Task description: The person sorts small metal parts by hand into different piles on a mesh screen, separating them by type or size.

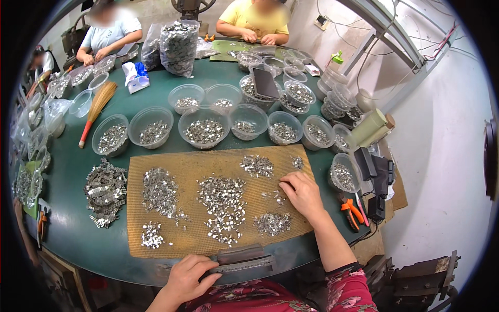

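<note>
Green counter (73,174) spreads under a tan mat (195,162). Nearest, the left hand (186,281) lies by the end of a metal strip (245,267); thumb and forefinger stand apart, but I cannot tell whether that grip pinches the strip. So near the edge, the strip could slide off if a forearm or sleeve nudges it.

On the mat lie loose metal pieces (222,205) in piles. The right hand (303,192) curls down beside a sparse scatter (272,197) — whether its grip is spread or closed on a piece, I cannot tell. A careless sweep of that wrist could mix neighbouring piles, since nothing divides them. Farther back, a phone (265,84) leans across filled bowls (204,145); a bump could tip it and spill pieces.

Hidden are the right fingertips' undersides and whatever lies beneath that palm. Single pieces are too small to make out. Far off, a co-worker (31,65) at left is partly cut off by the dark rim.
</note>
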Tool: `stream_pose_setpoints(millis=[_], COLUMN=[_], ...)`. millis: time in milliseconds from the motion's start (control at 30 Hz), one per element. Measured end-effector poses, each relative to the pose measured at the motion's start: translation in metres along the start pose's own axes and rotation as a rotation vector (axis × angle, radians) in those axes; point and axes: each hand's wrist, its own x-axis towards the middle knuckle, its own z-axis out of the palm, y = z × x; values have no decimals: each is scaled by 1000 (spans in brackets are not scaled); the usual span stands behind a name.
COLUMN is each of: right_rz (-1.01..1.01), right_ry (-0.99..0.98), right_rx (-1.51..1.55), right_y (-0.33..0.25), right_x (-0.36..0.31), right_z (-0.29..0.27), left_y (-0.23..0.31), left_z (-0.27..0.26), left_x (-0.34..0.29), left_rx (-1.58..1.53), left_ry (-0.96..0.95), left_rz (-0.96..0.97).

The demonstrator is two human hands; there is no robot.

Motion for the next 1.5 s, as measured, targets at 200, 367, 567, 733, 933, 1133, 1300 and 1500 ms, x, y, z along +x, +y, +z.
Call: stream_pose_setpoints(millis=[200,367,567,733,933,1133,1300,1500], right_rz=[-2,-29,-37,-4,-53,-80,-72,-191], right_ry=[39,21,-10,22,27,15,-28,-310], right_rx=[-211,-98,36,17,-148,-141,-28,310], right_y=[-6,3,6,8,-2,-9,-48,-93], right_x=[3,0,-3,-6,-7,-10,-40,-90], right_z=[5,-3,-7,-3,3,-14,-37,-57], left_y=[-1,-17,-27,-44,-46,-44,-49,-45], left_z=[-21,-42,-47,-32,-26,-27,-25,-23], left_x=[12,29,55,68,72,79,75,76], left_rx=[160,367,470,543,614,557,540,526], left_ry=[127,219,166,98,54,79,95,101], left_rz=[-37,-34,-11,63,84,71,56,87])
